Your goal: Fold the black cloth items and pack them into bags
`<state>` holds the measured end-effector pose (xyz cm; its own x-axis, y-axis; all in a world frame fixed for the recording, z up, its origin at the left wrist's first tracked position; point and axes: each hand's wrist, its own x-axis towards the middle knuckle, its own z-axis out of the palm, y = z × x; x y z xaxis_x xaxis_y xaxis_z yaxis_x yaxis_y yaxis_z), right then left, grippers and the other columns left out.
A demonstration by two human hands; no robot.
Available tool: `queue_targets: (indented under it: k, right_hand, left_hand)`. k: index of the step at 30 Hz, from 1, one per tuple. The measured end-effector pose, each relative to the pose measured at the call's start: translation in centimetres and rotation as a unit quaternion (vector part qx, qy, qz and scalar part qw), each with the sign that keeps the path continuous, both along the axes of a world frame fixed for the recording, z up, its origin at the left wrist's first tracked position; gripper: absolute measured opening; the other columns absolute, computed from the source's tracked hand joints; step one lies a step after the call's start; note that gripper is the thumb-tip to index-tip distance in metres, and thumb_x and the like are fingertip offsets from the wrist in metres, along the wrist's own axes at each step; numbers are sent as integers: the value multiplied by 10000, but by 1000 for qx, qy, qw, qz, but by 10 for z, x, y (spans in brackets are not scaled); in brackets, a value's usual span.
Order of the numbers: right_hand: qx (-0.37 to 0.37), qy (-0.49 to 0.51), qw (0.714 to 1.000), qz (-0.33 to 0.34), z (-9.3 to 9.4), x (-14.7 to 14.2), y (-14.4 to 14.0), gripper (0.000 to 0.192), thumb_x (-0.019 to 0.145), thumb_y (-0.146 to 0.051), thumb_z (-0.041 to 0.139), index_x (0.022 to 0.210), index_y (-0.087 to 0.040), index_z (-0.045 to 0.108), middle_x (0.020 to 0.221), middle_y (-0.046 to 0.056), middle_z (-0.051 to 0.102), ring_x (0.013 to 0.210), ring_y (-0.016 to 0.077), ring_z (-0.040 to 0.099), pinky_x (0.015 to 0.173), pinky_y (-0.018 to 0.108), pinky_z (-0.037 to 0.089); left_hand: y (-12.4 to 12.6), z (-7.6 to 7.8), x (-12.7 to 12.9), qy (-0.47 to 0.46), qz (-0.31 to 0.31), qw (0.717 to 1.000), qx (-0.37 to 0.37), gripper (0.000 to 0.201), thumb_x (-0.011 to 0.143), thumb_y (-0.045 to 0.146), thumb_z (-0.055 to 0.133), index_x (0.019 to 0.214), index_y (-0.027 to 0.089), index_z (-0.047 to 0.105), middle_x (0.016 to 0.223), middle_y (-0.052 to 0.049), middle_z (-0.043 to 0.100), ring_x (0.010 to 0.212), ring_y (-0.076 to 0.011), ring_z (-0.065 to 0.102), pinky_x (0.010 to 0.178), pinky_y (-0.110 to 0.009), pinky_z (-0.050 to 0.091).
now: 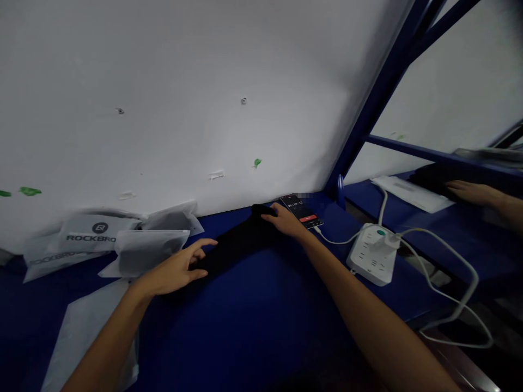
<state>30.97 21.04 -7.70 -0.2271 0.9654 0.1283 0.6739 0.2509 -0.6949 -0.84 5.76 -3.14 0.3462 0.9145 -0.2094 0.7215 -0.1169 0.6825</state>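
A long black cloth piece (239, 242) lies stretched across the blue table (253, 326), running from near left to far right. My left hand (175, 269) rests on its near end with fingers spread, pressing it flat. My right hand (284, 219) lies on its far end, fingers laid over the fabric near the wall. Neither hand lifts the cloth.
White ROCKBROS bags (92, 234) and other white pouches (147, 250) lie at the left. A phone (301, 211) with a timer sits by the wall, cabled to a white power strip (371, 253). Another person's hand (469, 191) works at the right bench behind a blue frame (379, 92).
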Motion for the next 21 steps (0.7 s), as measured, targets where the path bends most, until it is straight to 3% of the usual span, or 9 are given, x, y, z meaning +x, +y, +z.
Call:
queue_targets:
  k: [4,7,11,14,16,18,21]
  right_hand:
    - [-2,7,999,-48,-6,7,4,499,726,-434,775,1097,-165,578,879,42,654,741,194,626,668,299,480]
    - [21,1,998,-65,-7,10,5,497,697,-403,800,1094,-177,603,906,44,644,781,205,625,704,316,482]
    - [70,-13,994,-80,3,4,-2,406,740,-295,756,1111,-194,625,957,59,651,888,239,621,778,348,469]
    - [129,-20,989,-69,13,-9,-17,350,795,-233,686,1139,-227,627,954,52,662,896,237,622,797,347,461]
    - [197,-24,980,-17,17,-21,-29,305,825,-196,647,1128,-232,641,982,59,674,924,231,626,827,341,457]
    - [227,-42,970,80,19,-34,-41,270,840,-186,650,1107,-227,660,1016,67,691,955,227,632,868,347,447]
    - [168,-77,957,225,19,-45,-52,187,854,-316,702,1014,-219,700,989,59,717,923,222,649,876,365,441]
  left_hand:
    - [1,3,3,27,-23,999,-4,277,897,442,585,1130,340,695,1162,-22,654,927,-215,642,811,-353,510]
    - [2,1,6,37,-12,999,14,321,952,491,483,1051,311,729,1063,-19,655,908,-201,629,844,-350,502]
    - [6,-14,10,108,25,980,167,259,959,354,494,1105,277,693,1174,-53,591,1099,-246,570,992,-428,445]
    - [7,-22,15,143,-5,961,237,244,908,199,523,1091,250,676,1253,-67,558,1179,-259,529,1041,-450,408]
    - [5,-20,18,142,-32,962,233,221,877,182,552,1053,249,668,1284,-51,560,1198,-251,526,1041,-437,403]
    - [3,-15,19,142,-39,967,207,147,873,258,594,999,249,668,1245,-30,593,1144,-239,559,1004,-416,416]
    - [0,-4,19,138,-32,978,157,205,902,430,581,941,251,674,1086,-6,652,965,-204,609,871,-359,446]
